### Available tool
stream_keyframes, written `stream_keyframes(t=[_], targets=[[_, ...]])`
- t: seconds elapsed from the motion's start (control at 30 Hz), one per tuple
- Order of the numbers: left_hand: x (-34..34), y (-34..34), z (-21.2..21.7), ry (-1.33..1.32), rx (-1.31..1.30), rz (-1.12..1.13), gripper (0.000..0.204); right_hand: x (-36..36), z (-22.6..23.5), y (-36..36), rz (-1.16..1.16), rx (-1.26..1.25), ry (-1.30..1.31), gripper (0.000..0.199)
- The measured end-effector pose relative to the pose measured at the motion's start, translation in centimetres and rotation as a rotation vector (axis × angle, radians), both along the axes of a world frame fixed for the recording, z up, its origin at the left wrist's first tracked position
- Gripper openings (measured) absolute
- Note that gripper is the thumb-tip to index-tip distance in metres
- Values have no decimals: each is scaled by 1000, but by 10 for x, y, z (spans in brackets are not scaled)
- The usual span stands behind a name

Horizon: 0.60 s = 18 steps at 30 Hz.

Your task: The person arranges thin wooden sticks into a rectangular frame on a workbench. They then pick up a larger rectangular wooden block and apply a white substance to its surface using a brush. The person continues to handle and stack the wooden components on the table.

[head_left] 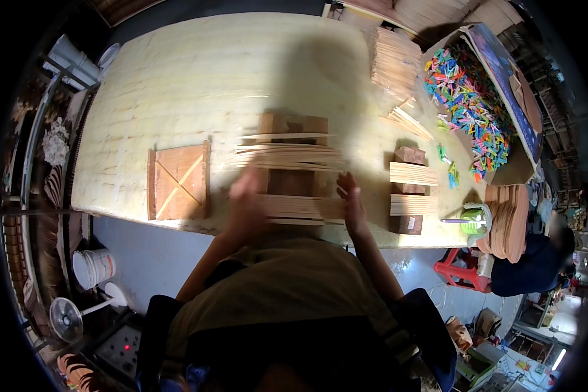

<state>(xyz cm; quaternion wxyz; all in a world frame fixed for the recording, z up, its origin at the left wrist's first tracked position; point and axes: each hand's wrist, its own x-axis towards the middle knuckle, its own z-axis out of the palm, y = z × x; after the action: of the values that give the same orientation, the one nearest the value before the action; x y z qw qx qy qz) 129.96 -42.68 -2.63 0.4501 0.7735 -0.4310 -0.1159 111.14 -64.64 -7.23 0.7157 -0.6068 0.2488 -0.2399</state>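
Thin wooden sticks [287, 155] lie crosswise in rows over a wooden block frame [293, 181] at the table's front edge. At the left ends of the sticks is my left hand [248, 201], smeared by motion, so its fingers cannot be read. My right hand [353, 204] is at the right ends, palm turned inward, fingers stretched out and a little apart. Whether it touches the sticks I cannot tell. To the right, a second block frame [409, 225] carries two neat rows of sticks [413, 174]. A wooden board [170, 160] with two crossed sticks [179, 181] lies on the left.
A box [533, 104] of colourful small clips [467, 98] sits at the right. Near it are a bundle of sticks [396, 57], loose sticks [408, 122] and a cup of green glue-like stuff [475, 221]. Beyond the pale table [222, 65], a person [529, 264] sits near a red stool [454, 269].
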Motion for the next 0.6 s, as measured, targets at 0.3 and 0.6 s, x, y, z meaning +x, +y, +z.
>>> stream_keyframes(t=[0.3, 0.6], targets=[[13, 28, -59, 863, -409, 63, 72, 5, 9, 12, 41, 26, -37, 73], [-2, 2, 29, -639, 216, -261, 91, -11, 2, -6, -98, 124, -57, 68]])
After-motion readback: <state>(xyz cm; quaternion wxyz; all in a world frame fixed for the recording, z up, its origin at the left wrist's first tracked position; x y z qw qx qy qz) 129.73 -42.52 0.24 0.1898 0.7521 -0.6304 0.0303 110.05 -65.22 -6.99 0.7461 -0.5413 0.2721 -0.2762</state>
